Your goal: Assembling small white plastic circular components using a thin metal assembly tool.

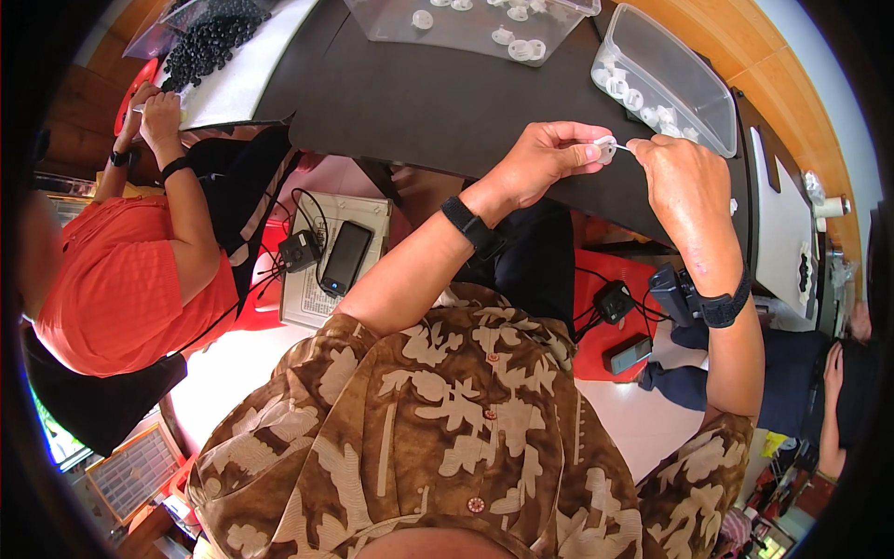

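Left hand: your left hand (545, 158) pinches a small white round part (605, 147), fingers closed on it, above the dark tabletop (419, 102) edge.
Right hand: your right hand (684, 182) is closed on a thin white stem (622, 145), its tip meeting the part at 3 o'clock.
Progress: one piece mid-assembly, I'd judge; plenty looks left.
Clear tray: at 1 o'clock, a tray (666, 79) holds white parts along its near wall.
Clear bin: at 12 o'clock, a bin (466, 28) with scattered white rings.
Neighbour: at 10 o'clock, another person's hands (154, 112) by black pellets (209, 42).
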The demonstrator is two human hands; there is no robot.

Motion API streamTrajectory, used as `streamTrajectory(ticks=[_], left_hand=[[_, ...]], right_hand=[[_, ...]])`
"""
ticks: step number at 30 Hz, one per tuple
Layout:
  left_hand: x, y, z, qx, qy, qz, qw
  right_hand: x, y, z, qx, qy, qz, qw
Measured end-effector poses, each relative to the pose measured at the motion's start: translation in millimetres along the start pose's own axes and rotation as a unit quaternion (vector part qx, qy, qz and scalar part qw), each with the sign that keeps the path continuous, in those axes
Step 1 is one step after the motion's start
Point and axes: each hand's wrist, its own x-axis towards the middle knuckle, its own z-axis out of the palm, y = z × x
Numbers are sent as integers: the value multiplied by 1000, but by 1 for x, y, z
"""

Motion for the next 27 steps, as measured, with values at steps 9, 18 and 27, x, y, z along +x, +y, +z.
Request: streamTrajectory(ticks=[9,18,27], left_hand=[[-1,1,1,0,10,2,1000],[-2,0,1,2,11,3,1000],[-4,-1,0,15,18,3,1000]], right_hand=[[-1,-11,1,-7,55,-4,998],[-1,-15,3,-17,63,-4,998],[-1,-18,3,-16,-3,7,1000]])
